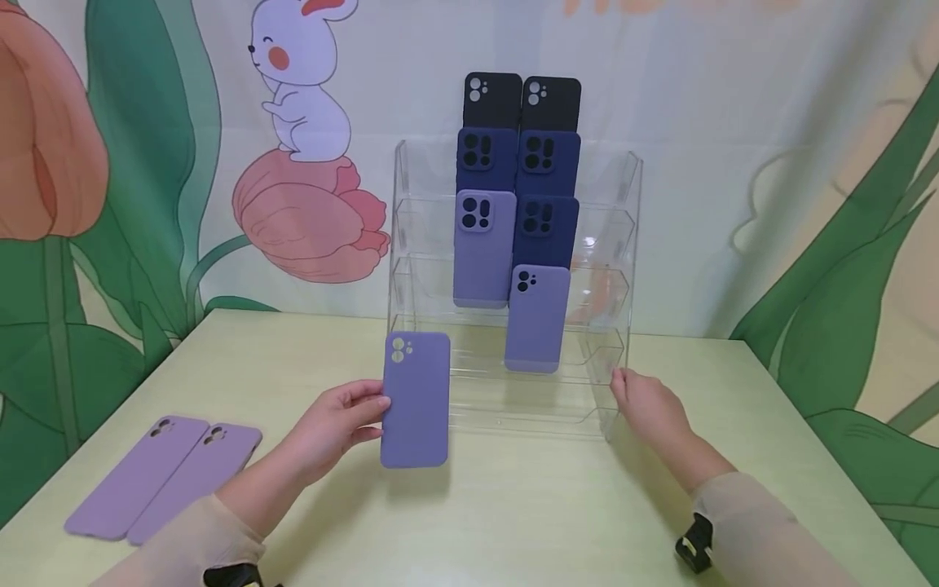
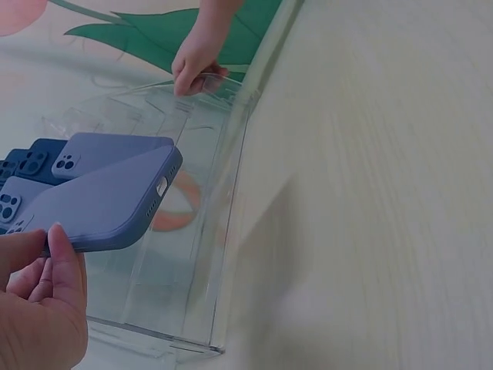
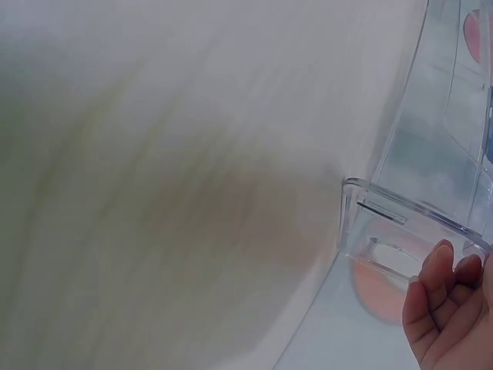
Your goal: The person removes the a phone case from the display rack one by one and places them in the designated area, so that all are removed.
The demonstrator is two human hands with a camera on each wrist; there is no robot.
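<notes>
My left hand [image 1: 376,408] pinches a blue-violet phone case [image 1: 416,399] by its left edge and holds it upright just in front of the clear acrylic display rack [image 1: 619,244]. In the left wrist view the thumb [image 2: 65,262] lies on the case [image 2: 108,200], whose camera cut-out points away from me. My right hand [image 1: 619,383] grips the front of the rack's right side wall, fingers curled on the edge [image 3: 443,308]. The same hand [image 2: 196,65] shows on the rack [image 2: 223,231] in the left wrist view.
The rack's tiers hold two black cases [image 1: 521,102], three navy ones [image 1: 546,163] and two lavender ones [image 1: 537,318]; its right column is bare. Two lilac cases [image 1: 165,477] lie flat at the left of the pale wooden table [image 1: 513,522]. A printed backdrop hangs behind.
</notes>
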